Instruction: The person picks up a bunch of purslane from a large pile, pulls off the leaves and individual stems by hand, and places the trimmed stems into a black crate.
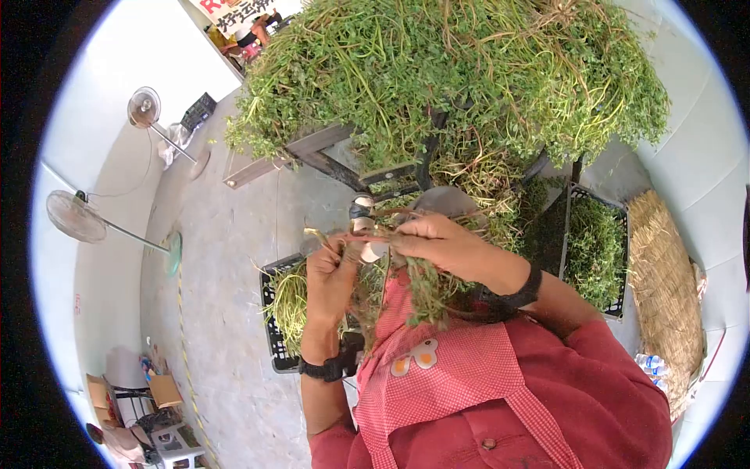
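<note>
My left hand (332,270) is closed in a pinch on one end of some reddish plant stems (361,238). The other end is gripped between the thumb and fingers of my right hand (449,246), so the stems stretch roughly level across the gap. Leafy green tops (426,291) dangle beneath my right hand, in front of the red checked apron (445,387). Beyond both hands, a large heap of green leafy plants (469,78) covers a dark-framed table. Below my left wrist is a black crate (283,361) holding pale green stems.
Another black crate (623,258) with greenery stands at the right, beside a rolled straw mat (666,273) and water bottles (651,364). Two standing fans (76,216) are at the left. A person (121,442) shows at the lower left near cardboard boxes (165,391).
</note>
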`<state>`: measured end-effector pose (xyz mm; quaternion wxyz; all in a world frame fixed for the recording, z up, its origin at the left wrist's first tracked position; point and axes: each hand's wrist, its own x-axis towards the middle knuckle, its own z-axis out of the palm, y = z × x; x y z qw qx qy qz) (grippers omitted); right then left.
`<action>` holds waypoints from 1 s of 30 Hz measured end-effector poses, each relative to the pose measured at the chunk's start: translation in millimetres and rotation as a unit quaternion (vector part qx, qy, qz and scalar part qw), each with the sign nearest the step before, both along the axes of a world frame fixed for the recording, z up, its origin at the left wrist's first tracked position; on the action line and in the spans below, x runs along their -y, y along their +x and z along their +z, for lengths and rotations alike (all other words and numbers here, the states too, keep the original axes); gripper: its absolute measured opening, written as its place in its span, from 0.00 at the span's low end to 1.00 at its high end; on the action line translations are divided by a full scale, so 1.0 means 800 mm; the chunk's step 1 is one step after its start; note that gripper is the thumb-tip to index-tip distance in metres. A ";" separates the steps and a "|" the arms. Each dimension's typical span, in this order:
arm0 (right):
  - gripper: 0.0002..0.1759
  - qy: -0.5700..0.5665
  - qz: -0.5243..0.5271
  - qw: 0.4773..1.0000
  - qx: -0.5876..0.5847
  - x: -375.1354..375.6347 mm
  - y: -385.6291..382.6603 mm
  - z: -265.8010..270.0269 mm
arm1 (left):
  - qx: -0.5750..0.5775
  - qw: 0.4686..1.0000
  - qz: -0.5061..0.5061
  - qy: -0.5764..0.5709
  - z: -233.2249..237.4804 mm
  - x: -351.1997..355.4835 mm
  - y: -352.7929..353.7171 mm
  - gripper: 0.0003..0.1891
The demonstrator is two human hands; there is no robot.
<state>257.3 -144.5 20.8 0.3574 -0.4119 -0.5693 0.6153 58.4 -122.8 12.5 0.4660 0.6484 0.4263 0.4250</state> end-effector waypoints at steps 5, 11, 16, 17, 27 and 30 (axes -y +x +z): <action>0.14 0.028 0.012 0.995 -0.096 0.019 0.020 0.017 | -0.142 0.962 0.104 0.211 -0.065 -0.044 -0.069 0.15; 0.16 0.006 -0.052 0.996 -0.070 -0.006 0.003 0.019 | 0.073 0.984 0.090 -0.133 -0.021 -0.019 -0.047 0.18; 0.18 0.004 -0.065 0.993 -0.095 -0.020 -0.031 -0.019 | 0.337 0.917 -0.030 -0.212 -0.006 -0.020 -0.031 0.16; 0.18 -0.021 -0.053 0.993 -0.108 -0.021 -0.032 -0.023 | 0.339 0.917 -0.025 -0.211 -0.002 -0.019 -0.026 0.15; 0.19 0.155 -0.030 0.987 0.010 -0.028 -0.054 -0.039 | 0.305 0.930 -0.015 -0.203 0.003 -0.011 0.003 0.14; 0.22 0.146 -0.026 0.989 -0.003 -0.028 -0.061 -0.036 | 0.255 0.944 -0.016 -0.207 -0.004 -0.015 0.010 0.12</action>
